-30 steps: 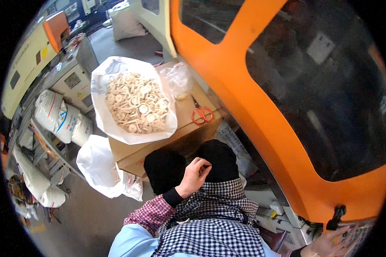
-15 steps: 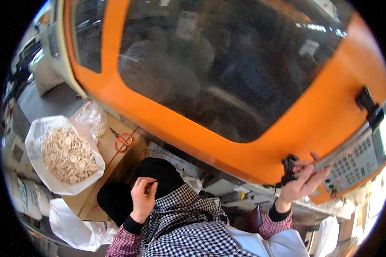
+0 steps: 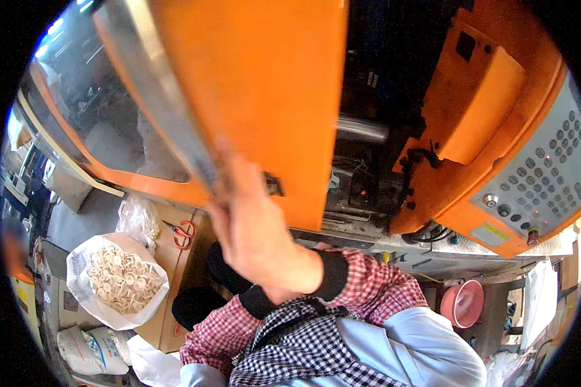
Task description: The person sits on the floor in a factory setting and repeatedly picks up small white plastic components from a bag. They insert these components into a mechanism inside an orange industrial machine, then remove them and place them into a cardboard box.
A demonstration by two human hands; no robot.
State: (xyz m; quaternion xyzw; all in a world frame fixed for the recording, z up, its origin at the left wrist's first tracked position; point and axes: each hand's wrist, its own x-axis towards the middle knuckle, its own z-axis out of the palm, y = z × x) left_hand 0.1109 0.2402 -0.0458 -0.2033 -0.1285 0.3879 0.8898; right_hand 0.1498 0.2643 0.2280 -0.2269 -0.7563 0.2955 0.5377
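My right hand (image 3: 255,235) reaches forward across my body, smeared by motion, its fingers closed around an edge of the orange machine door (image 3: 284,97). A blurred grey strip runs up along the door from those fingers. A small black handle (image 3: 274,184) sits on the door just beyond the hand. To the right of the door, the machine's dark interior (image 3: 368,129) shows, with a metal rod inside. My left hand (image 3: 279,295) lies low beneath my right wrist; only a sliver of it shows and its fingers are hidden.
At left, a white bag (image 3: 77,284) full of small beige plastic parts (image 3: 124,280) stands by a cardboard box (image 3: 164,316). Red-handled scissors (image 3: 184,234) and a clear plastic bag (image 3: 137,219) lie there. A keypad panel (image 3: 529,177) and pink bucket (image 3: 463,303) are right.
The door has slid left, uncovering the interior. My right hand has swung from beside the keypad panel to the middle. My left hand has moved right, under my right wrist.
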